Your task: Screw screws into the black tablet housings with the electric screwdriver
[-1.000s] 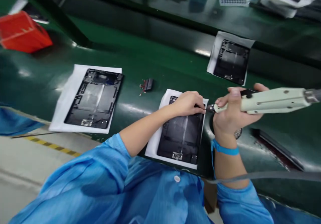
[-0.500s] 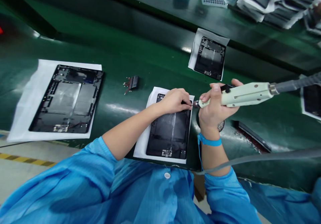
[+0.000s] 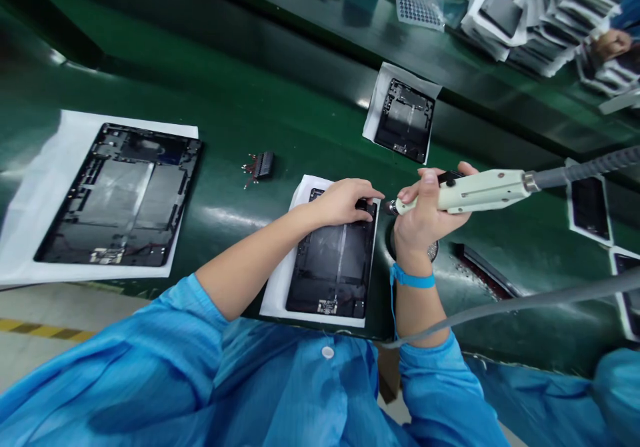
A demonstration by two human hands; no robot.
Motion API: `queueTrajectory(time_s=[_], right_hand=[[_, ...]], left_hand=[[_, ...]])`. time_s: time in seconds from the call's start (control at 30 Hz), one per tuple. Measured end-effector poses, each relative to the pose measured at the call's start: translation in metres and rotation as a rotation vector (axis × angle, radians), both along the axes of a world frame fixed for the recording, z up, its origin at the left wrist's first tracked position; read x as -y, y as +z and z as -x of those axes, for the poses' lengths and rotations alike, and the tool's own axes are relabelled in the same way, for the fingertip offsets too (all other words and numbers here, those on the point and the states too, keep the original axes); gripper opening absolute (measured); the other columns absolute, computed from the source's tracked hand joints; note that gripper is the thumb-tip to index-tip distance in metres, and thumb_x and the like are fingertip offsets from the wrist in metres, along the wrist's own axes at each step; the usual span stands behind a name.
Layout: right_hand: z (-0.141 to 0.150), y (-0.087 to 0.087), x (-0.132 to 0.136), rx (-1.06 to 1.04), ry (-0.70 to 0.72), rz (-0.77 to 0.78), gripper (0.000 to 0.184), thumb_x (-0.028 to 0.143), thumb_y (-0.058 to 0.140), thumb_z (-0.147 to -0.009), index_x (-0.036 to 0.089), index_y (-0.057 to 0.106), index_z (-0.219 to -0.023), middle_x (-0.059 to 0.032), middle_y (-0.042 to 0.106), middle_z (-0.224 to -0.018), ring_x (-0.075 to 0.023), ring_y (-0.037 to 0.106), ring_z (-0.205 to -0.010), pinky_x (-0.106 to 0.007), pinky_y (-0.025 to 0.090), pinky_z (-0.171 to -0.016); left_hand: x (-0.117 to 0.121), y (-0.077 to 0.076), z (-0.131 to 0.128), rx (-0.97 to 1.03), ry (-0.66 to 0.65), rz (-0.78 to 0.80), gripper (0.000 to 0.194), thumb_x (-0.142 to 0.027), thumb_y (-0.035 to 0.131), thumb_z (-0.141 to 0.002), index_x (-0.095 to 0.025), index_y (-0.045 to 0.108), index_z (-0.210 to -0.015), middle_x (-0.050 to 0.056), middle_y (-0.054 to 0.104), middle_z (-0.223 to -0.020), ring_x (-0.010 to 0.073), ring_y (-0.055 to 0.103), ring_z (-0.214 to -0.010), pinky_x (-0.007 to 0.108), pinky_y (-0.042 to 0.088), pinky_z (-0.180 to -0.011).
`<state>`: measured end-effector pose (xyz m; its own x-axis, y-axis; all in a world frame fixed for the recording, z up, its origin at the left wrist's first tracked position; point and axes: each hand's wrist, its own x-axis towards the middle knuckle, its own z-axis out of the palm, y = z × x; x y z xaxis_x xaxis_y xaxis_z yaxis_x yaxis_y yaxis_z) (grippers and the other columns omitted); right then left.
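My left hand rests over the upper part of an opened black tablet, which lies on a white sheet. Its index finger reaches toward the right edge while the thumb sits lower, apart from it; nothing shows between them. Just to the right, my right hand is wrapped around a pale green electric screwdriver. The tool lies almost level, its tip pointing left at the tablet's upper right edge. Whether a screw sits on the tip is too small to tell. Beneath the right wrist, a round dish is partly hidden.
Another opened tablet lies at left, a further one behind. A black connector block with wires and a long dark strip lie on the green bench. A grey cable crosses at right. Stacked tablets and a co-worker's hand are beyond.
My left finger and thumb have parted and drawn slightly away from the screwdriver tip, where they were close together. The view has shifted a little, showing more at the right.
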<state>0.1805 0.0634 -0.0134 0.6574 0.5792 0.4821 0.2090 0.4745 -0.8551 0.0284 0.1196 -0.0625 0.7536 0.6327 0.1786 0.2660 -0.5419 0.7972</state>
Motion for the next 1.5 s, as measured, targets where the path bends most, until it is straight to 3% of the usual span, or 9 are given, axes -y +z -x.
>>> queueTrajectory(time_s=[0.2,0.33,0.53,0.67,0.87,1.2,1.5], right_hand=[[0.001,-0.016,-0.009,-0.031,0.057,0.017,0.049,0.042,0.088,-0.092,0.028,0.059,-0.129,0.0061,0.076,-0.094,-0.0077,0.054,-0.049,-0.027,0.053,-0.05],[0.005,-0.022,-0.014,-0.037,0.075,0.037,0.051,0.041,0.088,-0.089,0.026,0.058,-0.129,0.0067,0.076,-0.092,-0.0075,0.053,-0.047,-0.026,0.051,-0.048],[0.007,-0.014,-0.011,-0.02,0.081,0.023,0.048,0.04,0.087,-0.092,0.027,0.059,-0.128,0.0078,0.076,-0.091,-0.0075,0.055,-0.047,-0.026,0.052,-0.05],[0.006,-0.01,-0.008,-0.016,0.083,0.021,0.048,0.042,0.086,-0.093,0.027,0.057,-0.129,0.0083,0.075,-0.09,-0.007,0.054,-0.047,-0.027,0.052,-0.05],[0.007,-0.007,-0.006,0.005,0.058,0.044,0.053,0.053,0.086,-0.095,0.029,0.055,-0.13,0.0079,0.073,-0.094,-0.0063,0.052,-0.048,-0.028,0.053,-0.051],[0.01,-0.006,-0.004,0.029,0.063,0.043,0.056,0.06,0.087,-0.097,0.028,0.055,-0.131,0.0072,0.072,-0.095,-0.006,0.053,-0.049,-0.028,0.052,-0.051],[0.012,-0.008,-0.005,0.014,0.069,0.039,0.051,0.052,0.086,-0.096,0.028,0.056,-0.129,0.0068,0.072,-0.095,-0.0054,0.053,-0.048,-0.026,0.05,-0.049]], left_hand=[[-0.003,-0.004,-0.002,0.081,0.107,-0.012,0.037,-0.008,0.068,-0.102,-0.017,0.09,-0.13,0.011,0.085,-0.113,0.0244,0.08,-0.103,0.037,0.061,-0.096],[-0.004,-0.005,-0.003,0.077,0.157,-0.006,0.038,-0.007,0.062,-0.103,-0.017,0.093,-0.123,0.012,0.085,-0.112,0.0243,0.08,-0.102,0.037,0.062,-0.096],[-0.006,-0.005,-0.001,0.041,-0.045,-0.079,0.023,-0.007,0.085,-0.092,-0.019,0.093,-0.11,0.009,0.086,-0.111,0.028,0.079,-0.113,0.04,0.06,-0.106],[-0.007,-0.01,-0.002,0.038,-0.041,-0.104,0.011,-0.016,0.095,-0.093,-0.02,0.094,-0.104,0.009,0.085,-0.106,0.0285,0.077,-0.112,0.04,0.059,-0.102],[-0.006,-0.017,-0.004,0.063,-0.026,-0.127,0.005,-0.018,0.093,-0.097,-0.021,0.094,-0.1,0.008,0.085,-0.102,0.0278,0.077,-0.109,0.039,0.057,-0.097],[-0.005,-0.016,-0.004,0.065,-0.016,-0.094,0.011,-0.009,0.089,-0.093,-0.02,0.09,-0.094,0.006,0.084,-0.098,0.0273,0.076,-0.11,0.039,0.056,-0.098],[-0.006,-0.012,-0.004,0.071,-0.029,-0.065,0.013,-0.009,0.091,-0.091,-0.021,0.089,-0.088,0.004,0.082,-0.092,0.0265,0.076,-0.106,0.038,0.055,-0.096]])
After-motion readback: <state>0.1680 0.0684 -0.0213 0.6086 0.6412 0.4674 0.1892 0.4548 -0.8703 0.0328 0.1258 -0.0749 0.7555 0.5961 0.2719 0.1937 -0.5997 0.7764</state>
